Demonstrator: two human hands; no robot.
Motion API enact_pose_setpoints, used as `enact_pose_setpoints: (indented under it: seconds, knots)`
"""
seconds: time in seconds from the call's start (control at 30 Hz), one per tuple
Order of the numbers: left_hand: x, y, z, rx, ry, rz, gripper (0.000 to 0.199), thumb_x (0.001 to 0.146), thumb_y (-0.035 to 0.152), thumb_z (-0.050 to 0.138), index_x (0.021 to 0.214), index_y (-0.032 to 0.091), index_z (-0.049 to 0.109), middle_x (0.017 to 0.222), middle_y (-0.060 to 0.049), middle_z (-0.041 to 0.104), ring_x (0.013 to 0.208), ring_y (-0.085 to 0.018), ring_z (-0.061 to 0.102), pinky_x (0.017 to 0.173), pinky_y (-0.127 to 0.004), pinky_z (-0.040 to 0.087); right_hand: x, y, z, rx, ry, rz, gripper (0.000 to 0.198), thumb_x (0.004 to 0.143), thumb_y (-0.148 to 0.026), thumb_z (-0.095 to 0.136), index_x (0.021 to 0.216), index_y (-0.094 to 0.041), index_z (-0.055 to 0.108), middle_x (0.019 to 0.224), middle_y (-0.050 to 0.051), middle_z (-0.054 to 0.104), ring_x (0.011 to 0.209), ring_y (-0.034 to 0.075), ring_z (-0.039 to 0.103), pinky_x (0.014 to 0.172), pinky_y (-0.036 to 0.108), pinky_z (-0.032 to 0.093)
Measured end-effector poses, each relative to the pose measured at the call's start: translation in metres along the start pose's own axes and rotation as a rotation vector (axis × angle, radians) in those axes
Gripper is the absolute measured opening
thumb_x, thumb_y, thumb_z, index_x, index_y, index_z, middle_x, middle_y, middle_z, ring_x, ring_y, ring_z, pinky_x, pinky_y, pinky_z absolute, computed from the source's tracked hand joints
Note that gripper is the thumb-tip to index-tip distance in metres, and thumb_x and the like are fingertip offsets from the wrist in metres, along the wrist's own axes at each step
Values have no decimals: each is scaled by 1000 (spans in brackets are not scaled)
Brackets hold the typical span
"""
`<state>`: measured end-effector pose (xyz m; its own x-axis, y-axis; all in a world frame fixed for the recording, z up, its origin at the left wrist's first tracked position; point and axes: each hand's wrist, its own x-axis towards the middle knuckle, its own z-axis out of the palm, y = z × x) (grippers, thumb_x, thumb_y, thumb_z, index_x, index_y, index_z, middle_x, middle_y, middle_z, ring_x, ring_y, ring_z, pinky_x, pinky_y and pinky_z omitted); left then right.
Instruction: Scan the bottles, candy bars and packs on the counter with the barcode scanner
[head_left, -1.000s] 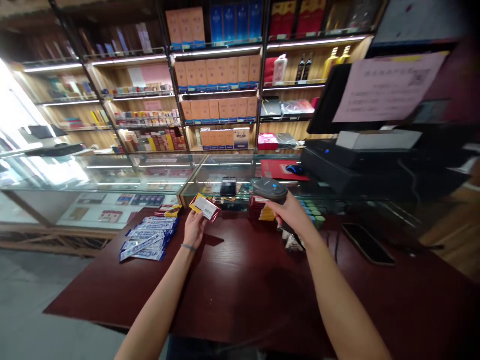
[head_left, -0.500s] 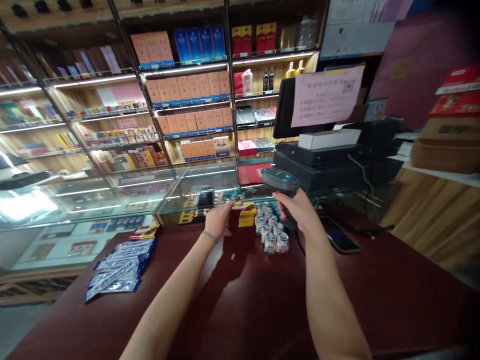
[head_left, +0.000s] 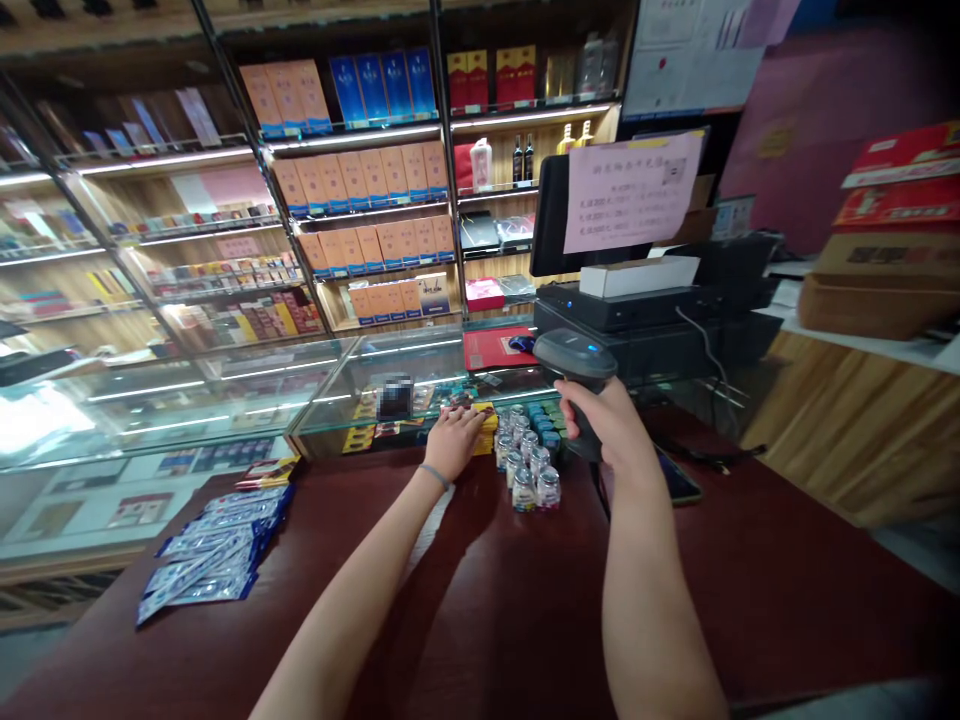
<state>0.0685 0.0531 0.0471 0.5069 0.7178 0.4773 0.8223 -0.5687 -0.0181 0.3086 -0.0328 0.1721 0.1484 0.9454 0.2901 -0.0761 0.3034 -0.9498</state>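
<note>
Mid-frame, the left hand (head_left: 453,445), grip hidden, should press the yellow packets (head_left: 487,436) lightly; right of centre, the right hand (head_left: 611,422) encloses a scanner (head_left: 573,356).

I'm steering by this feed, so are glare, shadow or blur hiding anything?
Head view throughout: white glare washes out the far left of the glass counter; a dark shadow lies on the table beside the left arm; pixelation masks a small dark device; the barcode scanner is fairly crisp; print on the pink sheet is soft.
</note>
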Motion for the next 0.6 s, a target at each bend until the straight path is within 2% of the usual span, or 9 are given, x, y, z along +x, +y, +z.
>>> enact_pose_setpoints:
  seconds: [0.1, 0.33, 0.47, 0.6]
  knots:
    - [-2, 0, 5, 10, 14, 1, 53, 95, 26, 65, 148, 29, 56, 146, -9, 64, 139, -32, 54, 121, -54, 37, 2, 3, 0, -10, -20, 0, 28, 78, -39, 75, 70, -22, 55, 47, -7, 51, 33, 9, 43, 35, 22, 35]
    - [-4, 0, 7, -75, 19, -19, 54, 95, 23, 63, 149, 30, 55, 147, -9, 62, 142, -33, 51, 122, -56, 34, 1, 2, 8, -9, -33, -17, 27, 78, -37, 74, 70, -22, 54, 46, -8, 50, 32, 8, 43, 36, 22, 34]
    - [-8, -3, 2, -125, 47, -14, 58, 96, 28, 63, 153, 31, 50, 156, -8, 54, 148, -34, 44, 124, -59, 32, -1, 0, 20, 5, -12, -12, 25, 78, -37, 75, 74, -22, 55, 47, -8, 51, 33, 9, 42, 35, 22, 33]
    - [-20, -14, -12, -133, 129, -50, 55, 98, 30, 61, 152, 29, 51, 159, -9, 50, 151, -32, 41, 124, -57, 34, -6, -1, 40, -25, -31, -62, 30, 79, -40, 75, 67, -22, 54, 47, -7, 51, 34, 9, 44, 37, 23, 35]
